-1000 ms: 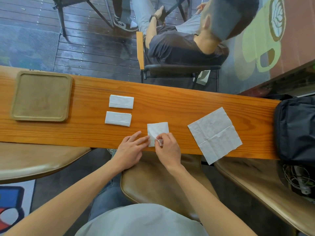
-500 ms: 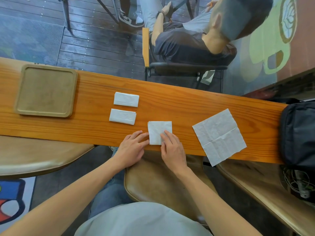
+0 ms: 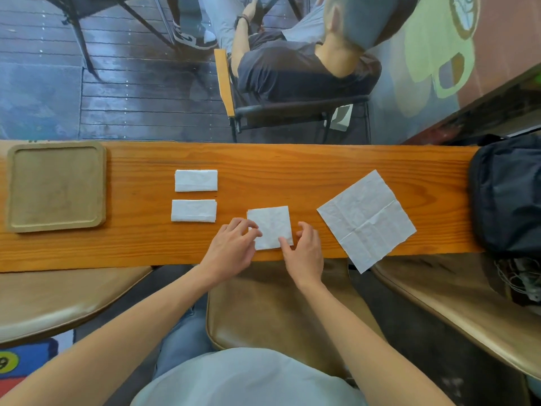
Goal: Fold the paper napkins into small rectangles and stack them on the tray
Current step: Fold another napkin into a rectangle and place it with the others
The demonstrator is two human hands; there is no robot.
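A white napkin folded to a square [image 3: 270, 225] lies flat near the front edge of the wooden counter [image 3: 292, 168]. My left hand [image 3: 232, 249] rests its fingertips on the square's left edge. My right hand [image 3: 304, 253] touches its lower right corner, thumb on the paper and fingers curled at the right side. Two napkins folded into small rectangles [image 3: 196, 180] [image 3: 193, 210] lie one behind the other to the left. An unfolded creased napkin [image 3: 367, 219] lies to the right, one corner hanging over the counter's edge. The brown square tray [image 3: 55, 186] sits at the far left with nothing on it.
A dark backpack [image 3: 509, 194] stands at the counter's right end. Tan padded stools [image 3: 263, 312] sit below the front edge. Beyond the counter a person [image 3: 304, 65] sits in a chair with their back turned.
The lifted fold has been pressed flat into a square. My right hand slid from on top of the napkin to its right corner, and my left fingertips moved onto its left edge.
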